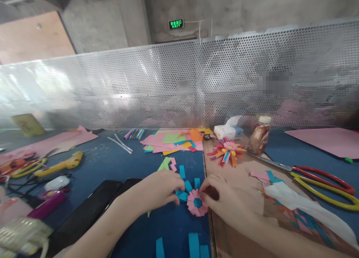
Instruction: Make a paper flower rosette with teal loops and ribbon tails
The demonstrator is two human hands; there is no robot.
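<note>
A pink pleated paper flower (pixel 193 211) with a blue centre lies near the seam between the blue table and a brown board. My right hand (pixel 221 194) pinches its upper right edge between thumb and forefinger. To the left, my left hand (pixel 164 187) is half curled, thumb and forefinger apart, close beside small folded blue paper strips (pixel 182 196); nothing shows in its grasp. Another blue strip (pixel 182 171) lies just beyond the hands. More blue strips (pixel 193 243) rest at the near edge. A finished-looking multicoloured paper flower (pixel 227 150) sits further back on the board.
Large red-and-yellow scissors (pixel 322 185) lie at right, near paper scraps and a white tissue (pixel 305 205). A bottle (pixel 259 135) and tissue pack (pixel 228 131) stand behind. Coloured paper sheets (pixel 175 139), a yellow glue gun (pixel 60 165) and a black phone (pixel 84 217) lie leftward. A perforated metal screen (pixel 126 89) borders the table.
</note>
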